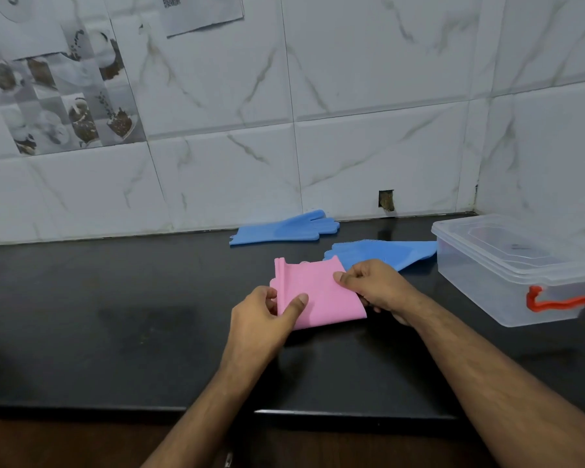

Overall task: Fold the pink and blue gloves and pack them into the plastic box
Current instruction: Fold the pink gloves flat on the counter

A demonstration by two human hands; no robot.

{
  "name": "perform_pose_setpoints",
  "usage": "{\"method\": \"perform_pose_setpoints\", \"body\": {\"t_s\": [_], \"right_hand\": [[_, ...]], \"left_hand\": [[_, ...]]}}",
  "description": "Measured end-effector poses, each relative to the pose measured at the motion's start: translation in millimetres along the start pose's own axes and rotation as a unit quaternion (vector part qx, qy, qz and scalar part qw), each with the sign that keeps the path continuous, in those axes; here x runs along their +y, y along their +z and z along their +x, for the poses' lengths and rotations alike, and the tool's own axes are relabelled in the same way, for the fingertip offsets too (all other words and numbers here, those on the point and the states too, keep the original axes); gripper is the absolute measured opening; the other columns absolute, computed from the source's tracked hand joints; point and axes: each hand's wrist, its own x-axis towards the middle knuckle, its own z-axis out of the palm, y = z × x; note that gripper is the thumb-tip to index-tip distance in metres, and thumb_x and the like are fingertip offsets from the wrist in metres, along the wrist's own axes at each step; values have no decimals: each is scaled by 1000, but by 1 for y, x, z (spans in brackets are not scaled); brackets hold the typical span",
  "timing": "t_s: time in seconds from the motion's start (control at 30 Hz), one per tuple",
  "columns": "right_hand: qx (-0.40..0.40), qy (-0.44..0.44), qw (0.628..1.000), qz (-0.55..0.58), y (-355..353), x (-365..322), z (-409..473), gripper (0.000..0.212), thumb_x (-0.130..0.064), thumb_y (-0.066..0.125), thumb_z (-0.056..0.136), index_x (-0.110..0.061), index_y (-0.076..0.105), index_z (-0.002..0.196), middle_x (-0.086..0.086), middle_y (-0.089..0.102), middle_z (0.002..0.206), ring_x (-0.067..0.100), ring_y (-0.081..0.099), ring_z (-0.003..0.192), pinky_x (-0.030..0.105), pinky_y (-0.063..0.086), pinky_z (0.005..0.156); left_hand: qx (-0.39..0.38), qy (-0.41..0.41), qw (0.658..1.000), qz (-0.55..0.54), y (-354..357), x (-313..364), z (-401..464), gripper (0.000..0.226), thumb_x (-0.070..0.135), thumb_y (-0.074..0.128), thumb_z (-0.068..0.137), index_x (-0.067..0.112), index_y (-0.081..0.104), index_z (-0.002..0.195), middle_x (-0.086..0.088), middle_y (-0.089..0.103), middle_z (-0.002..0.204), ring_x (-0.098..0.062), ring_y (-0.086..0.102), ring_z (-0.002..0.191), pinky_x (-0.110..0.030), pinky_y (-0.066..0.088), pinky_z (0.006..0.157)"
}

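Note:
A folded pink glove [318, 292] lies in the middle of the black counter [115, 315]. My left hand [267, 315] grips its left edge, thumb pressed on top. My right hand [375, 285] pinches its right edge, fingers tucked under the fold. One blue glove [284, 228] lies flat by the wall, fingers pointing right. A second blue glove [385, 253] lies just behind my right hand, bristled side up. The clear plastic box [507, 268] with a red latch [561, 300] stands at the right, its lid on.
A marble-tiled wall [352, 130] runs behind the counter and turns a corner behind the box. The counter's front edge [217, 410] is close below my forearms. A small hole [386, 200] shows in the wall near the base.

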Motion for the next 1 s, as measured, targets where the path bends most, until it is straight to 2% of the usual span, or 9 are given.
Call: {"method": "perform_pose_setpoints", "body": {"t_s": [0.13,0.23,0.3,0.47,0.63,0.73,0.87,0.93,1.0], "right_hand": [[8,9,1000,-1,2,-1,-1,38,-48,65,95,-14,63,80,5,59,69,21,51,62,30,42,51],[23,5,1000,0,3,0,-2,37,-46,68,93,-12,66,80,4,60,65,20,50,57,29,41,49],[36,-3,999,7,4,1,-2,38,-45,71,91,-9,68,79,3,59,60,18,48,52,26,39,46],[52,-25,998,-24,5,4,-1,36,-49,72,89,-15,71,80,2,64,62,14,50,47,26,41,47],[51,-17,998,-37,4,5,2,28,-50,75,86,-24,66,91,-1,72,80,10,59,55,24,41,46],[49,-16,997,-64,5,6,3,30,-53,72,87,-26,62,97,-5,67,93,8,61,70,24,41,53],[78,-34,986,-141,8,6,2,40,-56,66,90,-23,58,110,-6,60,109,12,56,95,30,42,73],[83,-23,982,-168,9,4,0,47,-60,64,90,-19,59,112,-2,60,106,17,57,97,32,43,75],[78,-8,976,-201,10,2,-1,52,-65,59,90,-13,62,93,3,62,90,19,60,85,33,43,69]], "left_hand": [[10,3,1000,5,-4,-1,-5,25,46,75,84,23,67,76,8,68,68,-4,64,63,-16,45,56],[16,13,999,31,-3,1,-7,32,40,69,89,18,64,67,7,63,56,-5,58,52,-20,39,51],[20,18,998,55,-3,1,-8,37,38,65,92,15,60,63,6,58,54,-8,55,52,-26,40,52],[17,19,996,80,-4,4,-12,39,37,58,95,11,60,67,2,62,61,-20,61,62,-35,49,60],[7,19,996,88,-5,3,-10,45,38,49,100,9,52,66,1,56,58,-26,60,64,-36,41,64],[10,16,994,112,-3,2,-9,45,39,46,101,16,44,63,5,51,57,-19,53,60,-38,40,75],[17,6,989,146,-1,1,-6,39,38,48,97,18,51,64,0,61,79,-24,56,85,-40,40,84],[19,-6,990,141,-1,1,-4,36,36,51,91,19,51,60,-3,59,87,-25,54,91,-40,41,84],[14,-12,990,137,-1,1,-3,35,34,52,88,19,49,57,-4,58,86,-26,54,91,-41,42,83]]}}
